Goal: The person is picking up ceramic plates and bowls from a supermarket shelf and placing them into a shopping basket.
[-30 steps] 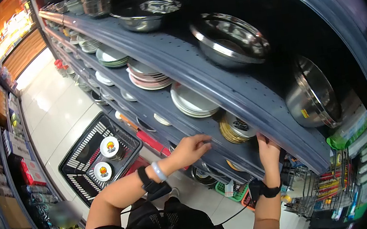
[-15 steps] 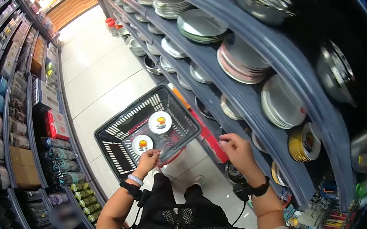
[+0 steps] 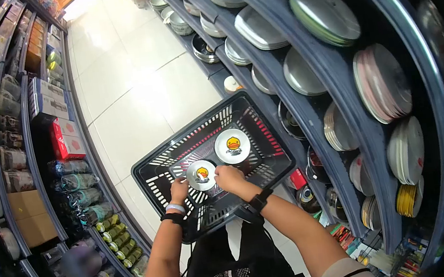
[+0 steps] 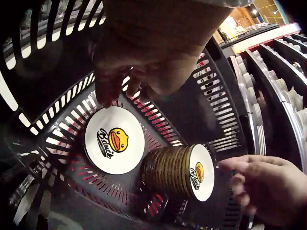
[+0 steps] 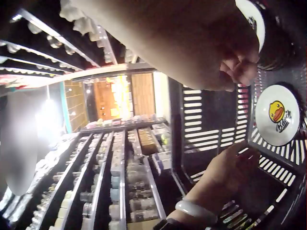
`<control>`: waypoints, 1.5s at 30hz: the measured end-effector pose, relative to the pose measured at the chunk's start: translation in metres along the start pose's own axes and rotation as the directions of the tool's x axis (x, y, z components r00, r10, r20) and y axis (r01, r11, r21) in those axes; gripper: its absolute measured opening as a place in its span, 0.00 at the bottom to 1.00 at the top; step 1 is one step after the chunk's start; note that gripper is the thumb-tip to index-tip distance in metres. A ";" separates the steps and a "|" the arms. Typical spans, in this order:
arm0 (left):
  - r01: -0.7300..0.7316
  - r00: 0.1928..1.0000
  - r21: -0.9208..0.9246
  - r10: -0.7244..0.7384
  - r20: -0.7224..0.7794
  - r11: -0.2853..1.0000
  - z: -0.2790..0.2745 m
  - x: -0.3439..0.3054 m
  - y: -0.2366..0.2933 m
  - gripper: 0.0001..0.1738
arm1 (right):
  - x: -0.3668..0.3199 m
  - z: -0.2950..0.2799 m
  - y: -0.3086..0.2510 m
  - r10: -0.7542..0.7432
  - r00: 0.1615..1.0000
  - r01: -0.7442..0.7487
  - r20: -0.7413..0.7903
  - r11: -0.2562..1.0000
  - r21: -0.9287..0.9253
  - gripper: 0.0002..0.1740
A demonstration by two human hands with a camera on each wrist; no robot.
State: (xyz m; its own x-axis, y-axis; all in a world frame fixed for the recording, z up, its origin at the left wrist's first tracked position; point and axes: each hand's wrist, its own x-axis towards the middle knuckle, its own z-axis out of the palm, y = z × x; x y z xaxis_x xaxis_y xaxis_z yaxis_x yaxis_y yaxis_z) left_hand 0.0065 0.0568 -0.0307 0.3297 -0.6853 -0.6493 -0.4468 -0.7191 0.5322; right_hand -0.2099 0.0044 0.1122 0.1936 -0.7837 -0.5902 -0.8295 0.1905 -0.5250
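A black plastic basket sits in front of me and holds two lots of white plates with a yellow duck print. In the head view my left hand and right hand are down in the basket on either side of the nearer duck plate; the other duck plate lies further in. The left wrist view shows my left hand hanging loosely over a flat duck plate, holding nothing. Beside it a gold-edged stack lies tipped, and my right hand touches its rim.
Grey shelves packed with metal plates and bowls run along the right. Shelves of bottles, jars and boxes line the left. A pale tiled aisle stretches ahead beyond the basket.
Both hands have come down from the plate shelf on the right into the basket. The view has swung from the shelf to the basket and floor.
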 end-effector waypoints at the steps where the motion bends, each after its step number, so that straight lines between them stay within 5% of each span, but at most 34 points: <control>1: 0.010 1.000 0.018 -0.010 0.009 1.000 0.001 0.002 0.003 0.23 | 0.012 0.010 -0.004 0.061 0.997 -0.057 0.056 0.996 -0.066 0.14; 3: -0.004 1.000 0.152 0.004 -0.001 0.988 0.003 -0.001 0.014 0.25 | 0.035 0.027 -0.007 0.106 0.984 -0.086 0.145 0.987 -0.132 0.13; 7: 0.008 1.000 -0.057 -0.007 0.021 0.998 0.030 0.021 -0.011 0.35 | 0.071 0.067 0.003 0.307 0.921 -0.260 0.241 0.943 -0.207 0.18; 10: -0.016 0.995 -0.046 0.021 0.098 0.999 0.045 0.037 -0.031 0.36 | 0.086 0.088 0.012 0.460 0.865 -0.416 0.202 0.881 -0.226 0.30; 15: 0.094 0.981 -0.103 -0.075 0.177 0.990 0.052 0.044 -0.041 0.32 | 0.089 0.089 0.015 0.454 0.848 -0.426 0.274 0.891 -0.156 0.27; 21: 0.078 0.985 -0.241 -0.037 0.169 0.968 0.073 0.062 -0.077 0.29 | 0.088 0.087 0.017 0.471 0.852 -0.470 0.229 0.881 -0.064 0.26; 23: -0.048 0.981 -0.259 0.094 0.169 0.965 0.074 0.065 -0.086 0.30 | 0.083 0.081 0.014 0.468 0.856 -0.471 0.220 0.881 -0.042 0.26; 26: 0.075 0.983 -0.026 -0.070 0.167 0.997 0.017 0.013 0.003 0.31 | 0.075 0.077 0.010 0.430 0.883 -0.437 0.189 0.899 -0.001 0.25; 31: -0.147 0.989 0.071 0.146 0.010 0.987 -0.029 -0.031 0.034 0.30 | 0.052 0.056 -0.003 0.306 0.942 -0.320 0.142 0.943 0.091 0.23; 33: -0.081 0.994 -0.062 0.085 0.062 0.995 -0.041 -0.038 0.030 0.29 | 0.040 0.045 -0.008 0.249 0.966 -0.254 0.063 0.962 0.098 0.20; 35: -0.195 0.978 -0.154 0.205 0.050 0.969 -0.051 -0.053 0.031 0.27 | 0.020 0.021 -0.018 0.160 0.986 -0.164 0.044 0.980 0.116 0.17; 38: -0.156 0.967 -0.391 0.221 0.127 0.907 -0.067 -0.099 0.072 0.24 | 0.001 0.012 -0.004 0.084 0.995 -0.073 -0.059 0.983 0.169 0.14; 45: -0.227 0.900 -0.509 0.379 0.217 0.830 -0.055 -0.179 0.138 0.23 | -0.084 -0.068 0.025 -0.054 0.957 0.135 -0.285 0.953 0.273 0.14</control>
State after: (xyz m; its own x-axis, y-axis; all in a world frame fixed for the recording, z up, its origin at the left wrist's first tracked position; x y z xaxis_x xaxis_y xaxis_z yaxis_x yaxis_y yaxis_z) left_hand -0.0688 0.0742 0.1890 -0.0527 -0.8641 -0.5005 -0.0228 -0.5001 0.8657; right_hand -0.2824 0.0349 0.1898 0.0802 -0.9288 -0.3618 -0.6210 0.2373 -0.7470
